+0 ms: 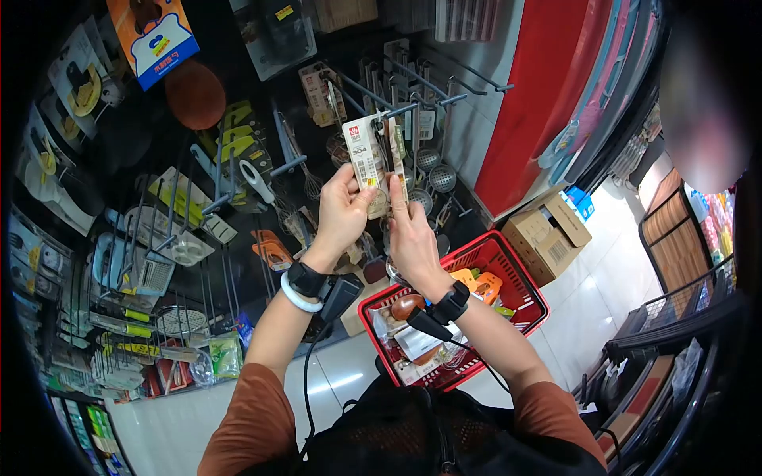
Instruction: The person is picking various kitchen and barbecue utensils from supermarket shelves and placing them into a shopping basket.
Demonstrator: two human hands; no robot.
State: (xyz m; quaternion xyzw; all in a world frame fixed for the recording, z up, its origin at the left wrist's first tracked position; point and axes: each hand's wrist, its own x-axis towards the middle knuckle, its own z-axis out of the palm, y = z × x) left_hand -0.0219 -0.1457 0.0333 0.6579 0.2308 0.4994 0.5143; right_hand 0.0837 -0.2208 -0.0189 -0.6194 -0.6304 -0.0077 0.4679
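Note:
Both hands are raised in front of a rack of kitchen tools. My left hand (343, 208) pinches the lower left of a packaged utensil (364, 151) on a pale card marked 304. Close beside it, my right hand (410, 234) has its fingers closed on the right side of the same package, index finger pointing up along it. The card's top is near the end of a metal hook (397, 109); whether it hangs on the hook cannot be made out. Skimmers and ladles (441, 178) hang just to the right.
Below my right forearm a red basket (520, 266) holds several packaged utensils. An open cardboard box (548, 238) stands on the floor beside it. Metal hooks (290, 165) jut out at the left. A red pillar (528, 103) rises at the right.

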